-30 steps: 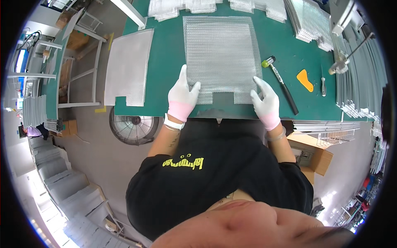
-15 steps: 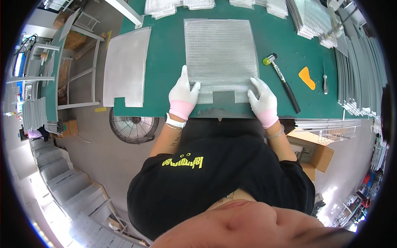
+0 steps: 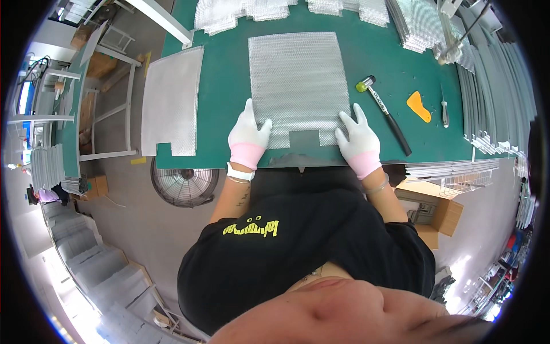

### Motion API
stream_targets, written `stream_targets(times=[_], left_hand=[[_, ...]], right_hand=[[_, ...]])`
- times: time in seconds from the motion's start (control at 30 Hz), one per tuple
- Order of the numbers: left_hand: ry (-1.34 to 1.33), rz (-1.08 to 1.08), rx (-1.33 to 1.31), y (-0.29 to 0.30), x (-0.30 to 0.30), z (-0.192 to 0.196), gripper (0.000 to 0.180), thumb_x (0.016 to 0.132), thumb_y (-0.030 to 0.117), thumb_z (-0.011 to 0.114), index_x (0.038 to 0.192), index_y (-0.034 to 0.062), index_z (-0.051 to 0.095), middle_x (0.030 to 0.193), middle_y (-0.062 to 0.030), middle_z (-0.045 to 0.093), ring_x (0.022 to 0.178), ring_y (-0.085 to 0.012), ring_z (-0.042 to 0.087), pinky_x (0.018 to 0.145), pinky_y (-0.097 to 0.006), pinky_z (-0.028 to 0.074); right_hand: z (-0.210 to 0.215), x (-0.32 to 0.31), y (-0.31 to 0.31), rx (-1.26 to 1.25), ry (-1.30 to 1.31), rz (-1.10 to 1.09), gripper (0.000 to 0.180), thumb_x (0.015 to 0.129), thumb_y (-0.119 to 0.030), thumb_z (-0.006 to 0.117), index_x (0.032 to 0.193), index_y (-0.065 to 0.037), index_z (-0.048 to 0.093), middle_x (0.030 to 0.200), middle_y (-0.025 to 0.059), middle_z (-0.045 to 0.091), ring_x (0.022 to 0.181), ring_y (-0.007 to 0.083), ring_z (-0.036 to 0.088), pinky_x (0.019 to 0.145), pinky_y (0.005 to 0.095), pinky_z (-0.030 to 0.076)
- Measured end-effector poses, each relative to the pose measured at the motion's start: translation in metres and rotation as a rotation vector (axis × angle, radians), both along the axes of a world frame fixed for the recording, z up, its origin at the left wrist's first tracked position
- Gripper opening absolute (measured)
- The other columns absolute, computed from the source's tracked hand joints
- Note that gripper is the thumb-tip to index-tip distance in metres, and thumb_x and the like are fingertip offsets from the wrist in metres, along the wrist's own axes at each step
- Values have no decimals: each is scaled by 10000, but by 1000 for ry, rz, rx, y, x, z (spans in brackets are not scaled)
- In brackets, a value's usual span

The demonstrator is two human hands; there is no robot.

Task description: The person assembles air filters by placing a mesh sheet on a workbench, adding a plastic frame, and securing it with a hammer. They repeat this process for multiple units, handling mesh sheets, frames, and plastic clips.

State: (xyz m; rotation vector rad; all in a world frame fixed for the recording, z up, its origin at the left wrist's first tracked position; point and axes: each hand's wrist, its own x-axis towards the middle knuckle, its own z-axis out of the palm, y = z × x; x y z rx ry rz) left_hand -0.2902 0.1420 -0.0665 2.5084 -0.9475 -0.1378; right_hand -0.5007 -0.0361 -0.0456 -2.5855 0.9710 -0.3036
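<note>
A silvery metal mesh sheet (image 3: 299,80) lies flat in front of me on the green-topped table (image 3: 223,103), with a rectangular notch in its near edge. My left hand (image 3: 248,137), in a white glove with a pink cuff, is at the sheet's near left edge, its fingers stretched and the thumb over the mesh. My right hand (image 3: 361,143), gloved alike, is at the near right edge with fingers spread and the thumb beside the corner. Both hands are open and seem to touch the sheet's sides.
Another notched sheet (image 3: 172,103) lies at the left. On the right are a mallet (image 3: 385,112) with a black handle, an orange scraper (image 3: 419,107) and a screwdriver (image 3: 445,112). Stacked mesh sheets (image 3: 243,14) line the far side. A floor fan (image 3: 184,184) stands below the left edge.
The view has shifted slightly, so the whole table appears a little left and lower. My right hand's fingers are spread wider. The mesh sheet has barely moved on the table.
</note>
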Motion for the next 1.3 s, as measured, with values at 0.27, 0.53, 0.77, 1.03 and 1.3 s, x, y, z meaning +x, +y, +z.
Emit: stream_targets(times=[0.27,0.53,0.77,1.03,1.3], left_hand=[[-225,-266,67,3,25,-2,632,794,341,728,1371,144,566,1512,-215,398,1395,-447,332,1162,-552,236],[-280,-265,60,-12,33,4,593,818,416,711,1322,121,607,1536,-237,341,1395,-470,314,1170,-575,201],[-247,-183,-236,24,11,29,615,784,249,761,1306,-1,553,1515,-340,293,1392,-487,312,1154,-570,232],[-153,-88,-327,60,29,28,599,784,188,746,1298,-41,541,1499,-343,317,1377,-483,344,1138,-535,295],[-116,-231,-612,-7,114,37,551,897,135,680,1373,-53,476,1509,-270,372,1411,-387,373,1171,-443,303]], right_hand=[[38,-8,-100,-181,-337,151,332,872,-228,685,1160,-63,675,1152,168,675,1025,347,657,900,405,530],[36,182,-168,-194,-259,291,437,934,-378,563,1224,-59,635,1140,188,674,1070,375,633,939,455,504],[44,332,-166,-263,142,-59,479,922,-469,554,1238,-116,621,1172,133,680,1111,336,643,940,469,501],[50,364,-150,-242,60,-147,353,865,-227,642,1189,-90,651,1146,178,690,1114,306,661,918,415,525],[67,361,-215,958,-1161,278,712,903,-107,633,1526,-46,295,1341,180,541,1069,269,631,886,366,537]])
